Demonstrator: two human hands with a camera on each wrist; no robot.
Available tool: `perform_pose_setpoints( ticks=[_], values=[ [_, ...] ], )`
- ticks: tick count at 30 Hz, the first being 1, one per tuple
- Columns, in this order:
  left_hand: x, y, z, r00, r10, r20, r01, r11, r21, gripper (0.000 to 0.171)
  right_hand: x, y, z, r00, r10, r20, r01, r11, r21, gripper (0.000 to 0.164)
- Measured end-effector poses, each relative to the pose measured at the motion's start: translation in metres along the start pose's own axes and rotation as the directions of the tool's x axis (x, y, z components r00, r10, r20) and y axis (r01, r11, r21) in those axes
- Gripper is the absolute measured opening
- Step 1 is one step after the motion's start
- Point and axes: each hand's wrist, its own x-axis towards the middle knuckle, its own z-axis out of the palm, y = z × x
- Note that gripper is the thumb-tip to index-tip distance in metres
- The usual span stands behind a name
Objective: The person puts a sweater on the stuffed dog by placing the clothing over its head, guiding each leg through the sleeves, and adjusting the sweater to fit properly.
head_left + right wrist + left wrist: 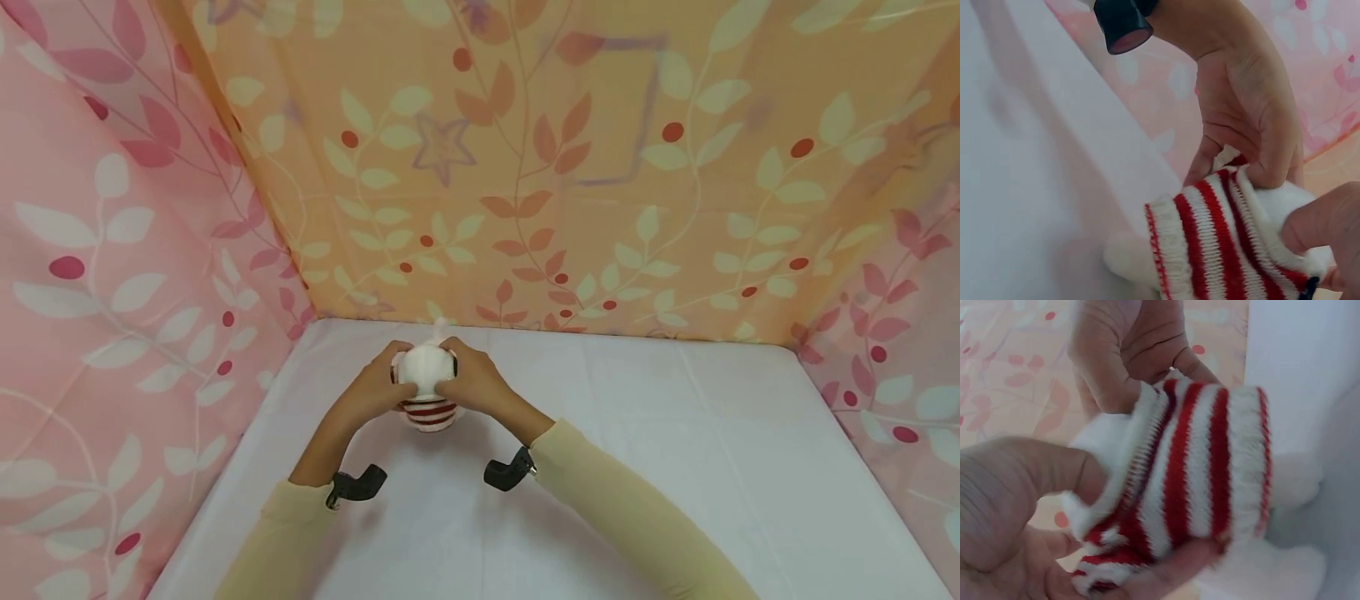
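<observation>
A white plush toy [425, 369] wears a red-and-white striped knitted sweater [430, 414], held above the white table near its back edge. My left hand [375, 387] grips its left side and my right hand [476, 379] its right side. In the left wrist view, the left thumb presses the sweater's collar edge and a finger lies along the stripes [1191, 469]; the right hand [1125, 350] pinches the collar's other side. White plush legs [1294, 481] stick out below the hem. The right wrist view shows both thumbs at the collar; the toy's face is hidden.
The white-covered table [675, 467] spreads out around the hands. An orange leaf-patterned curtain [525, 167] stands behind it, with pink curtains [112, 333] at both sides. Black wrist cameras [362, 483] sit at both cuffs.
</observation>
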Motion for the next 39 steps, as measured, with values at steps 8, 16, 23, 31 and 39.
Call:
perform_pose_setpoints(
  ticks=[8, 16, 23, 31, 39],
  values=[
    [-0.002, -0.007, 0.005, 0.997, 0.013, -0.071, -0.024, 0.988, -0.155, 0.061, -0.004, 0.007, 0.002, 0.992, 0.044, -0.116, -0.024, 0.984, 0.175, 0.049],
    [0.000, -0.019, 0.010, 0.991, -0.064, -0.114, 0.031, 0.961, -0.275, 0.060, -0.005, 0.020, 0.003, 0.989, 0.133, -0.065, -0.095, 0.908, 0.407, 0.053],
    [-0.001, -0.024, 0.015, 0.985, -0.078, -0.154, 0.017, 0.933, -0.360, 0.058, -0.006, 0.028, 0.004, 0.989, 0.139, -0.051, -0.093, 0.849, 0.521, 0.060],
    [-0.004, -0.028, 0.017, 0.984, -0.059, -0.167, -0.013, 0.918, -0.398, 0.060, -0.008, 0.031, 0.007, 0.984, 0.157, -0.084, -0.082, 0.816, 0.572, 0.060],
    [0.001, -0.047, 0.019, 0.997, -0.050, -0.061, 0.005, 0.812, -0.584, 0.061, -0.005, 0.045, 0.012, 0.956, 0.290, -0.032, -0.176, 0.661, 0.730, 0.058]
  ],
)
